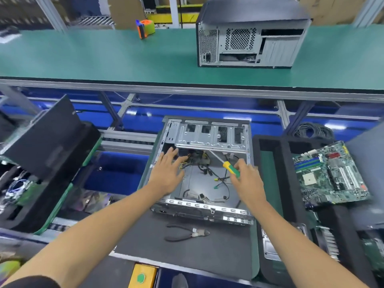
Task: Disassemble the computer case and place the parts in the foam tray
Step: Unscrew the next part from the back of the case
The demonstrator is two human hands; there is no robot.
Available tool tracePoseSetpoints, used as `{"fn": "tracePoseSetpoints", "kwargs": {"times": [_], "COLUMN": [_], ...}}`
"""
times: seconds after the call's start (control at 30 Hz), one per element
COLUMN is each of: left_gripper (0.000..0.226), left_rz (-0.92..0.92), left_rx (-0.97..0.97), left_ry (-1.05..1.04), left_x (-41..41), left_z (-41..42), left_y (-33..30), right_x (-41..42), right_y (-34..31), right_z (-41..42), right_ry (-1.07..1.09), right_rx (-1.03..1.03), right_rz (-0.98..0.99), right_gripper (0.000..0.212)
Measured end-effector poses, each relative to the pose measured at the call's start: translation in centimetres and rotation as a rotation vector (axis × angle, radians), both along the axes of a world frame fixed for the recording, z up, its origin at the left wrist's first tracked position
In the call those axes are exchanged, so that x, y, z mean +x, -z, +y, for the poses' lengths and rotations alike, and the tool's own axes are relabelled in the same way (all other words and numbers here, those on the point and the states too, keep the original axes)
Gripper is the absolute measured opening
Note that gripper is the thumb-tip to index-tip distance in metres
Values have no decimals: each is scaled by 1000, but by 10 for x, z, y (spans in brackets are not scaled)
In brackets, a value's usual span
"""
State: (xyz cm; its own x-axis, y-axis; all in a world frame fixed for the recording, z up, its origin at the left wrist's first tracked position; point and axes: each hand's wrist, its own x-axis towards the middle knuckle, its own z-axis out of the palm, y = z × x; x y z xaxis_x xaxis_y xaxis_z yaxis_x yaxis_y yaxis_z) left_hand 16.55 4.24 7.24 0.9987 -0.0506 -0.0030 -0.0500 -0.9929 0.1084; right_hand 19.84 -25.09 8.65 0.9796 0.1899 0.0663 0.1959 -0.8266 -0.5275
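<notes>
Head view: two hands, one screwdriver (229,166), one open case (205,163).

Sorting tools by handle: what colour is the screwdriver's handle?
Yellow and green, on the screwdriver the right hand holds; head view.

Where Things Lie

We see the open computer case (204,163) on the mat (187,246) at centre, pliers (187,232) before it; to its right the foam tray (291,215) bears the circuit board (330,173); behind, on the far bench (104,57), another case (251,36) stands right of a tape dispenser (146,28).
</notes>
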Motion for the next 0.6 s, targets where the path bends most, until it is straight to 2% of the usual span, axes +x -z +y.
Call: {"fn": "tracePoseSetpoints", "kwargs": {"times": [0.23, 0.33, 0.4, 0.47, 0.53, 0.57, 0.6], "left_gripper": [58, 48, 49, 66, 79, 72, 57], "left_rz": [-85, -129, -159, -102, 86, 160, 170], "left_rx": [19, -137, -253, -483, -943, -1140, -1257], "left_ry": [-4, 44, 23, -84, -135, -143, -159], "left_x": [2, -2, -13, -26, -36, -40, -43], "left_z": [2, 1, -9, -25, -43, -51, -55], "left_y": [8, 3, -5, -15, -26, -32, -36], "right_x": [-5, -5, -7, -18, -31, -38, -44], "right_y": [0, -1, -2, -10, -20, -24, -26], "right_z": [4, 3, 6, 17, 41, 56, 71], "right_ry": [1, -11, 13, 62, 38, -10, -73], "right_rx": [-50, -264, -256, -4, 223, 263, 287], "right_rz": [-89, -144, -181, -186, -110, -66, -20], "right_gripper": [22, 14, 13, 16, 26, 31, 35]}}
